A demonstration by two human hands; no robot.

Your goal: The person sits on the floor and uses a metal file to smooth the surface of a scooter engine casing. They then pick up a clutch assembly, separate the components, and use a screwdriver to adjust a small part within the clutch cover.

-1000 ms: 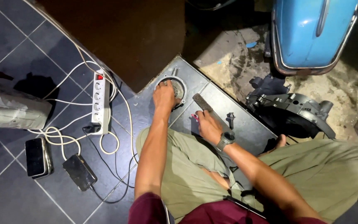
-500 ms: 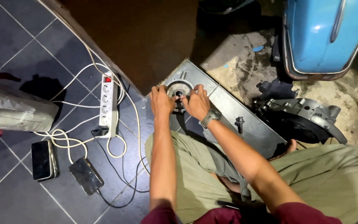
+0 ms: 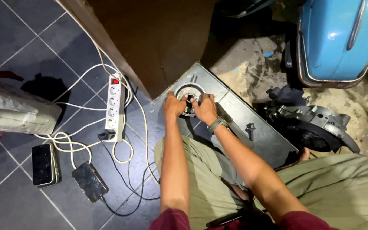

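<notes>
Round metal part (image 3: 189, 94): silvery ring, dark centre | left hand (image 3: 174, 106) gripping it | right hand (image 3: 205, 109) gripping it

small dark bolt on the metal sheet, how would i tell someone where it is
Find the grey metal sheet on the floor before the blue scooter. The small dark bolt stands alone right of the wristwatch, apart from the round part under both hands.

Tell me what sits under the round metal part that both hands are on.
The round metal part lies on a grey metal plate on the floor. The left hand and right hand cover its near edge, so the contact there is hidden.
</notes>
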